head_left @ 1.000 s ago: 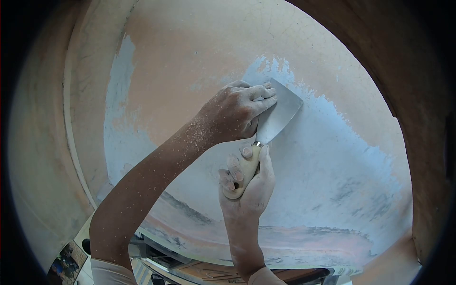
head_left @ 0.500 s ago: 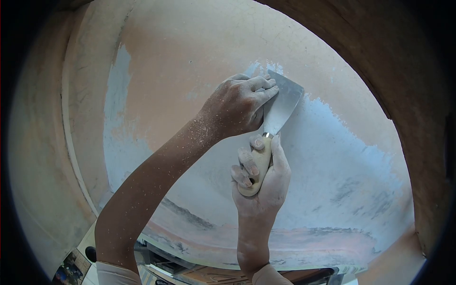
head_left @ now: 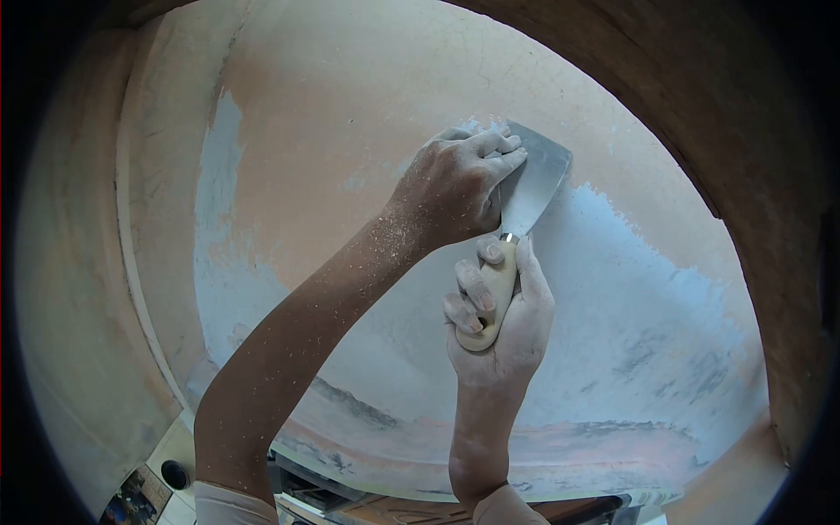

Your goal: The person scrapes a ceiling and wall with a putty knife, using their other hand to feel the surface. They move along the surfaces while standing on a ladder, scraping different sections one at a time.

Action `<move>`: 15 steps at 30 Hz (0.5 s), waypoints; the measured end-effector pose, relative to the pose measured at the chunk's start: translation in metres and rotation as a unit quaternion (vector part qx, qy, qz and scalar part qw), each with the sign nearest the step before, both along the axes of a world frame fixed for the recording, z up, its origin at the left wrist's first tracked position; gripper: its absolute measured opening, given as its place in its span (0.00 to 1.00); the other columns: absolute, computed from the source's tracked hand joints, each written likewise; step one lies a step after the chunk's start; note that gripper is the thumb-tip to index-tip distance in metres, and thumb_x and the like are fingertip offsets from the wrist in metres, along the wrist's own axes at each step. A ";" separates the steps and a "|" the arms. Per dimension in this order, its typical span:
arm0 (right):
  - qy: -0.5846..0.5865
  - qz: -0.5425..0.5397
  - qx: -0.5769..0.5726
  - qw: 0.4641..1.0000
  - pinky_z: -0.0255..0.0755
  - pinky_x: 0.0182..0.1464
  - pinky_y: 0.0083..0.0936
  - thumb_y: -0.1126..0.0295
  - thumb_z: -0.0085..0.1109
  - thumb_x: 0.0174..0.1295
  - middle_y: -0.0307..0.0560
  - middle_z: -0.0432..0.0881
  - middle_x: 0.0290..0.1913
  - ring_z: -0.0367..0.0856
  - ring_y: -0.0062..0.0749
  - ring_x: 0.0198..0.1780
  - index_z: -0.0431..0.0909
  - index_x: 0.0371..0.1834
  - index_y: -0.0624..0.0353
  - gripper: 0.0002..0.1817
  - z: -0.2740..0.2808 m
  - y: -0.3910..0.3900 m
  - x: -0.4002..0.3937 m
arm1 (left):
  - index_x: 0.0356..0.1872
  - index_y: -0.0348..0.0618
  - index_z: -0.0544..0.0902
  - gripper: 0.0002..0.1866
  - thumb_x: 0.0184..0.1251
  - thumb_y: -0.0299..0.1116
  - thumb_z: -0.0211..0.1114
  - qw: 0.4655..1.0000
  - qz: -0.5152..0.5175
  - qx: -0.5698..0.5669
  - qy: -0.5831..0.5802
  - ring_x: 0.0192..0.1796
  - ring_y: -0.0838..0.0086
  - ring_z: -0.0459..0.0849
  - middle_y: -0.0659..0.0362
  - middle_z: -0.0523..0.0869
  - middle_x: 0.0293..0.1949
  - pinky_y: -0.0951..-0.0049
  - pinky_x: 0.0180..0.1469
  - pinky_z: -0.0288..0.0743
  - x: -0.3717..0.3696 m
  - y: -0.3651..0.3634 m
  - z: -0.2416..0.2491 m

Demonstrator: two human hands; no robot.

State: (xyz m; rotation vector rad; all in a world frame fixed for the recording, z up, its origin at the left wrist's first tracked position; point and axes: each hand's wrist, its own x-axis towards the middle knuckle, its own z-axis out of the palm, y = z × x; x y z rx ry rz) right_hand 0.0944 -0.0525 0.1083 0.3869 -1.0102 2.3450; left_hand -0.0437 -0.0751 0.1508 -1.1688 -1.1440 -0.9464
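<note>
A putty knife is pressed against the wall in the head view, its wide metal blade tilted up and to the right. My right hand, coated in pale dust, is wrapped round its cream handle. At the left edge of the blade, my left hand is closed, with its fingertips pinching the metal. White dust and flakes cover both hands and the left forearm. Around the blade, the wall surface is peach-coloured with patches of light blue. Part of the blade's left edge is hidden by my left fingers.
A dark curved edge arches across the upper right. A raised strip runs down the left side. Below the wall, dark and brown items show at the bottom, with a round black object at lower left.
Both hands and the putty knife have shifted slightly right and up in view, and the blade has slid a little along the wall. The hold of both hands looks the same.
</note>
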 end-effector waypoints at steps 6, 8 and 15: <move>-0.044 0.004 0.011 0.999 0.56 0.17 0.13 0.60 0.31 0.73 0.34 0.67 0.31 0.62 0.17 0.19 0.62 0.44 0.50 0.09 -0.021 0.001 0.003 | 0.43 0.42 0.83 0.17 0.47 0.25 0.67 0.999 0.019 -0.011 0.049 0.46 0.66 0.84 0.55 0.85 0.43 0.64 0.51 0.77 -0.007 -0.008 -0.018; -0.015 0.019 0.023 0.999 0.56 0.17 0.13 0.61 0.30 0.74 0.34 0.67 0.32 0.62 0.17 0.20 0.61 0.46 0.48 0.09 -0.005 -0.001 -0.010 | 0.43 0.43 0.84 0.16 0.48 0.25 0.67 1.000 0.027 -0.013 0.000 0.45 0.66 0.84 0.55 0.85 0.43 0.64 0.52 0.77 -0.007 -0.012 -0.003; -0.017 0.012 0.004 1.000 0.58 0.17 0.15 0.61 0.31 0.74 0.35 0.67 0.32 0.63 0.18 0.20 0.61 0.45 0.50 0.09 -0.021 -0.010 -0.006 | 0.41 0.42 0.84 0.16 0.46 0.24 0.69 0.999 0.000 -0.023 0.046 0.44 0.64 0.85 0.55 0.85 0.43 0.65 0.47 0.80 -0.013 -0.016 -0.021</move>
